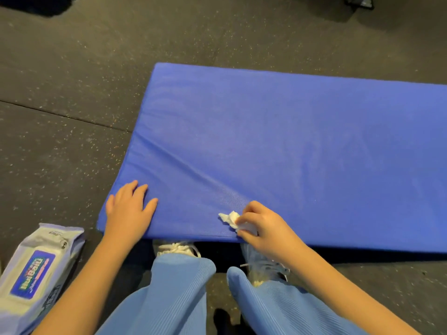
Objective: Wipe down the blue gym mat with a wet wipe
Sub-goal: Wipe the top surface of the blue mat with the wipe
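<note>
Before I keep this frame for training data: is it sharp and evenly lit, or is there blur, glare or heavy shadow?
Head view: soft, even light on the mat, no glare; the right hand and wipe look slightly soft; same view, deep shadow under the mat's near edge.

Pressing down flat with the left hand (128, 209), fingers (141, 191) straight and a little spread, on the near corner of the mat (290, 141). Pinching a crumpled wipe (228, 218) with the right hand (260, 228), fingers curled, knuckles up. Reaching forward with both bare forearms (96, 274), one either side of the bent knees (183, 269), hands well apart.
</note>
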Available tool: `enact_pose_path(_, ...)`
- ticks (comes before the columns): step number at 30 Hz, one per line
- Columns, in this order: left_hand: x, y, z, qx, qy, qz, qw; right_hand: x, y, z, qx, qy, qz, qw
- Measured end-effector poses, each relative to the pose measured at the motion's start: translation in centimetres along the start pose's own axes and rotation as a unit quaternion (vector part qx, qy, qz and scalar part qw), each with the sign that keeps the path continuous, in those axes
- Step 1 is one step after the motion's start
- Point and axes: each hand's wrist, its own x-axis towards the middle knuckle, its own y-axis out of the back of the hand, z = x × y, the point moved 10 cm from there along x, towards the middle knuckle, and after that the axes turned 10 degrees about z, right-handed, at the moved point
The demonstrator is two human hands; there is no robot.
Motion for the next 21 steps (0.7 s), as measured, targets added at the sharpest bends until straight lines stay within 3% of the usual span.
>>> enact_pose_path(3, -0.7, -0.4, -1.8, 0.026, 0.066, -0.019, 0.997, 3.2, -2.3, -2.4, 0.011, 0.028, -0.011, 0.999)
enact_pose_path(8, -0.7, 0.9, -4.4, 0.006, 0.195, -0.024, 0.980, 5.5, -5.9, -7.2, -0.018, 0.143, -0.073, 0.987)
enact_pose_path(10, -0.1, 1.5, -5.0, -0.008, 0.208, -0.027, 0.978, 6.3, -6.0, -7.6, -0.023, 0.149, -0.080, 0.985)
enact_pose_path(15, 0.6, 2.8, -5.2, -0.123, 0.219, -0.019, 0.968, 8.8, -5.0, -7.0, 0.054, 0.061, -0.009, 0.997)
enact_pose_path(17, -0.1, 2.8, -5.0, -0.215, 0.251, -0.021, 0.944, 9.1, -5.7, -8.3, 0.081, 0.049, -0.002, 0.996)
enact_pose_path(21, -0.9, 1.6, -6.0, -0.357, 0.304, -0.009, 0.883, 6.8, -8.5, -13.8, 0.104, 0.151, -0.064, 0.981)
